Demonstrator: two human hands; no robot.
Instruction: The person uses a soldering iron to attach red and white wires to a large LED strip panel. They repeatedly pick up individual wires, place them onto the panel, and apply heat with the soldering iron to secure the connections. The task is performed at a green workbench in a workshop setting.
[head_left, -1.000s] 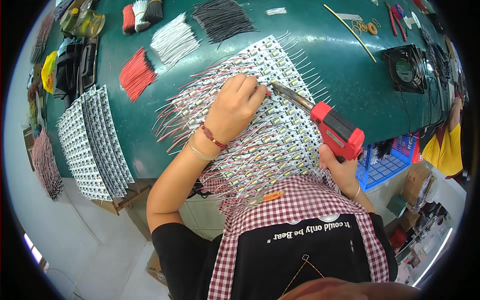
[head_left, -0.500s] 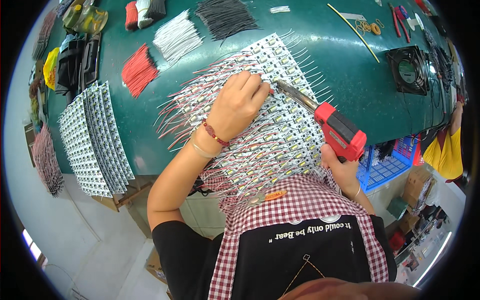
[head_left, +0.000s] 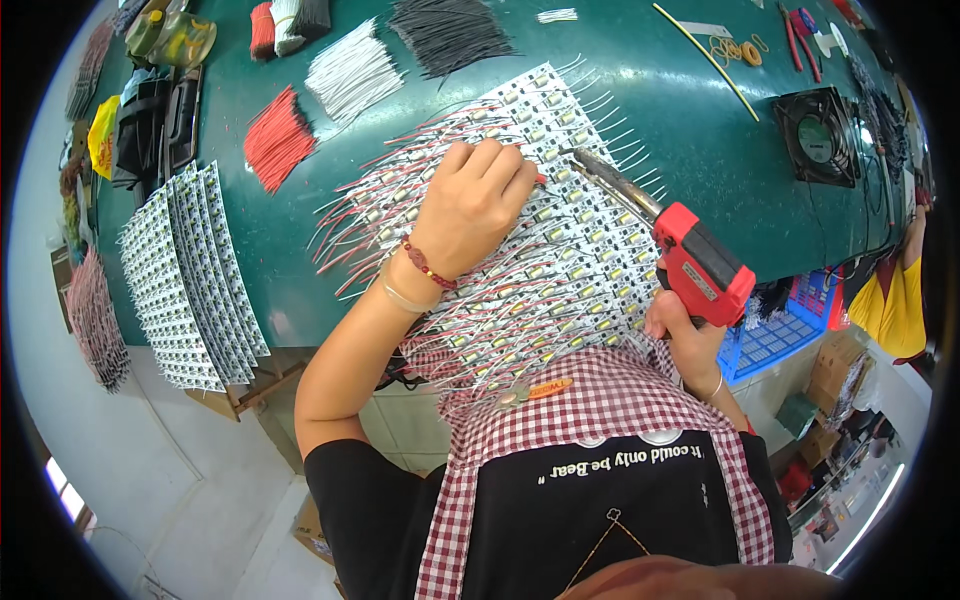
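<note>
A panel of white circuit boards (head_left: pixel 600 235) lies before me, with rows of small yellowish parts and many thin red and white wires trailing off its left side. My left hand (head_left: pixel 475 205) rests over the upper middle of this panel, fingers curled closed. Red wire ends (head_left: pixel 541 180) poke out beside its fingertips; the rest is hidden under the hand. In my right hand (head_left: pixel 690 335) is a red and black soldering gun (head_left: pixel 705 262), gripped by its handle. Its tip hovers by the boards, a little right of my left fingers.
Piles of red wires (head_left: pixel 278 140), white wires (head_left: pixel 355 70) and black wires (head_left: pixel 450 35) lie on the green table (head_left: pixel 690 140). More board panels (head_left: pixel 175 285) stack at left. A black fan (head_left: pixel 815 137) stands at right, above a blue crate (head_left: pixel 765 345).
The soldering gun and my right hand have shifted a little to the right, moving the tip away from my left fingers. My left hand has barely moved.
</note>
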